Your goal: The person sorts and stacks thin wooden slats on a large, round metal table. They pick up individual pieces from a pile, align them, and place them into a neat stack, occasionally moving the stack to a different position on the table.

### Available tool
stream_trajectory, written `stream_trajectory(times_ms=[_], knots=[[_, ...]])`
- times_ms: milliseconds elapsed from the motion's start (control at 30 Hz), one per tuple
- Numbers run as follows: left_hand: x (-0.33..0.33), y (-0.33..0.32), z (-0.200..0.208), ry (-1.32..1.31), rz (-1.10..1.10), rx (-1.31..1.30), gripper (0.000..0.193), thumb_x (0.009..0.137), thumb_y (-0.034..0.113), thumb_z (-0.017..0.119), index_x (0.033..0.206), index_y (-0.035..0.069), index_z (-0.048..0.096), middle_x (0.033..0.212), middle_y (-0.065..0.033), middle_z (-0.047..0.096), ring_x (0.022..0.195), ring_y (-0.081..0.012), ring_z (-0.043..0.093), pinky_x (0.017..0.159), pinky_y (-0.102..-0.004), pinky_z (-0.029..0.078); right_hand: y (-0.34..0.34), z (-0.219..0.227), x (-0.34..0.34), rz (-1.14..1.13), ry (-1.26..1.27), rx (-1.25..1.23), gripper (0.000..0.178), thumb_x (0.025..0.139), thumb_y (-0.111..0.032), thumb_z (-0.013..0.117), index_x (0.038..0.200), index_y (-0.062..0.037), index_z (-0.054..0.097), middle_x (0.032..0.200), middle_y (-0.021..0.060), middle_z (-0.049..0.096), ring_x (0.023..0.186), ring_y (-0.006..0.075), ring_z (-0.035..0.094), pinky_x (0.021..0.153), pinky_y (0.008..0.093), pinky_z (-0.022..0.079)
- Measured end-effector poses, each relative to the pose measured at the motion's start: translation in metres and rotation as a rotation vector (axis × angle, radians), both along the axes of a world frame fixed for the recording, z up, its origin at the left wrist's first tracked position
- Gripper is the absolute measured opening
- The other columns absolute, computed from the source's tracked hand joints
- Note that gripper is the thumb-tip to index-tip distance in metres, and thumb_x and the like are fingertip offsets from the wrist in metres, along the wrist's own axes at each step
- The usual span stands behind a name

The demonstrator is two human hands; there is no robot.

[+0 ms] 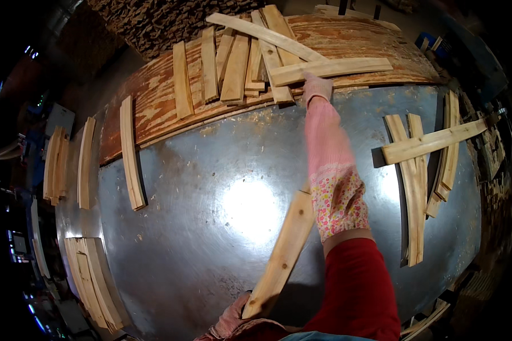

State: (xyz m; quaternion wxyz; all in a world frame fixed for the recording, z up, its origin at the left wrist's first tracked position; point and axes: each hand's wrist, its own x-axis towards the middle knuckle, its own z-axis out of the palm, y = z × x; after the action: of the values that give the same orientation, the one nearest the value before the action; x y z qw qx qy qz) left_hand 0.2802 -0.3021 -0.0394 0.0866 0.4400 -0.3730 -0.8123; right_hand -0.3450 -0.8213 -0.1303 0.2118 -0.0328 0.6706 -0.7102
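My left hand [232, 319], in a pinkish glove, is closed round the near end of a pale wooden plank [281, 253] with dark knots. This plank slants up and away over the metal table. My right arm, in a red sleeve and a pink floral sleeve cover, stretches to the far side. There my right hand [317, 88] grips the near edge of another wooden plank [347, 67], which lies crosswise over the end of a heap of planks [236, 68]. The fingers of my right hand are partly hidden by the hand itself.
A shiny metal tabletop [182, 227] borders a worn wooden board [381, 42] at the far side. Crossed planks [412, 187] lie on the right, one jutting over the edge. More planks [94, 278] lie on the left. Stacked wood pieces [170, 23] stand behind.
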Motion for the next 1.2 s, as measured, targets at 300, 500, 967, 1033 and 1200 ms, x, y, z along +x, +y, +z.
stream_trajectory(times_ms=[300, 500, 967, 1033, 1200], knots=[[0.013, 0.040, -0.017, 0.012, 0.240, -0.004, 0.071, 0.088, 0.009, 0.079, 0.153, 0.003, 0.051, 0.126, -0.0041, 0.069, 0.112, -0.0150, 0.065, 0.099, -0.0327, 0.054, 0.315, 0.079, 0.132, 0.612, 0.937, 0.449, 0.054, 0.093, -0.033, 0.070, 0.140, -0.0070, 0.063, 0.123, 0.0201, 0.071, 0.118, 0.0368, 0.068, 0.099, 0.0472, 0.054], [0.009, 0.037, -0.022, -0.111, 0.199, -0.163, 0.083, 0.089, 0.011, 0.075, 0.163, -0.004, 0.040, 0.141, -0.0112, 0.064, 0.121, -0.0203, 0.062, 0.107, -0.0346, 0.050, 0.469, 0.065, 0.245, 0.905, 1.288, 0.870, 0.083, 0.089, -0.040, 0.078, 0.159, -0.0110, 0.045, 0.146, 0.0195, 0.058, 0.139, 0.0425, 0.050, 0.116, 0.0552, 0.040], [0.236, 0.146, 0.071, -0.911, 0.448, -0.593, 0.092, 0.081, 0.031, 0.087, 0.157, 0.000, 0.046, 0.132, -0.0263, 0.068, 0.125, -0.0399, 0.066, 0.109, -0.0443, 0.052, 0.571, 0.093, 0.379, 0.880, 0.733, 0.898, 0.098, 0.083, -0.031, 0.083, 0.166, -0.0068, 0.036, 0.153, 0.0240, 0.055, 0.137, 0.0435, 0.057, 0.114, 0.0493, 0.048], [0.308, 0.152, 0.085, -1.169, 0.476, -0.659, 0.085, 0.078, 0.031, 0.087, 0.152, 0.007, 0.051, 0.120, -0.0250, 0.071, 0.117, -0.0454, 0.067, 0.103, -0.0510, 0.054, 0.583, 0.108, 0.419, 0.873, 0.732, 0.864, 0.097, 0.083, -0.030, 0.083, 0.165, -0.0057, 0.037, 0.150, 0.0241, 0.057, 0.136, 0.0426, 0.058, 0.114, 0.0484, 0.049], [0.554, 0.180, 0.025, -1.759, 0.387, -0.852, 0.081, 0.081, 0.035, 0.086, 0.149, 0.004, 0.054, 0.127, -0.0222, 0.068, 0.117, -0.0439, 0.066, 0.098, -0.0533, 0.056, 0.552, 0.117, 0.534, 0.880, 0.804, 0.600, 0.093, 0.083, -0.031, 0.082, 0.163, -0.0052, 0.041, 0.144, 0.0242, 0.063, 0.132, 0.0414, 0.062, 0.112, 0.0475, 0.050]])
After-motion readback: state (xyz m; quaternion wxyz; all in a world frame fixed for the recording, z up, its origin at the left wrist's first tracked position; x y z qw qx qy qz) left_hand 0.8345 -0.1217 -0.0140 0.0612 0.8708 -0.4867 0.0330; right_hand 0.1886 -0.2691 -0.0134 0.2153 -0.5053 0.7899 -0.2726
